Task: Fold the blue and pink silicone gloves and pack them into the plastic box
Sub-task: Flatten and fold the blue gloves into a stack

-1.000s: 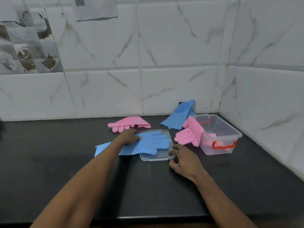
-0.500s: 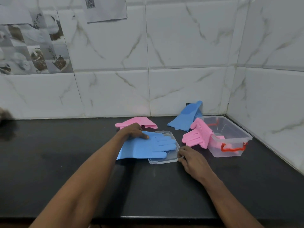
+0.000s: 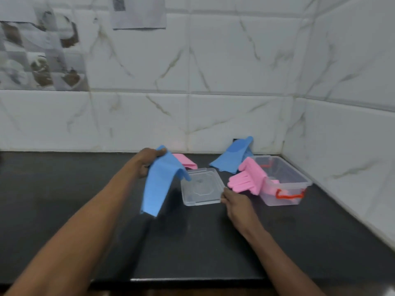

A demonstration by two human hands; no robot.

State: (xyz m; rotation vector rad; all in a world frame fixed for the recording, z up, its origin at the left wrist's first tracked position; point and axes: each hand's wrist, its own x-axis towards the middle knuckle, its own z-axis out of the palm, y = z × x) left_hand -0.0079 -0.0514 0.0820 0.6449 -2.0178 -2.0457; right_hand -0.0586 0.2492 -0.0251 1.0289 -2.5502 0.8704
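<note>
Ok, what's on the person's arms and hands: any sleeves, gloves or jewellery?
The left forearm and right forearm are bare to the frame edge, no sleeves. The left hand and right hand are ungloved, with no watch or ring visible.

L hand [image 3: 147, 162] lifted blue glove [image 3: 159, 184] off lid [image 3: 201, 186].

Place: a home kitchen corner
Worktop: dark stone counter [image 3: 64, 189] meeting two walls
Walls: white marbled tiles [image 3: 235, 60], some picture tiles [image 3: 42, 60] at upper left
Household goods: silicone gloves [image 3: 233, 154], clear plastic box [image 3: 296, 170]
</note>
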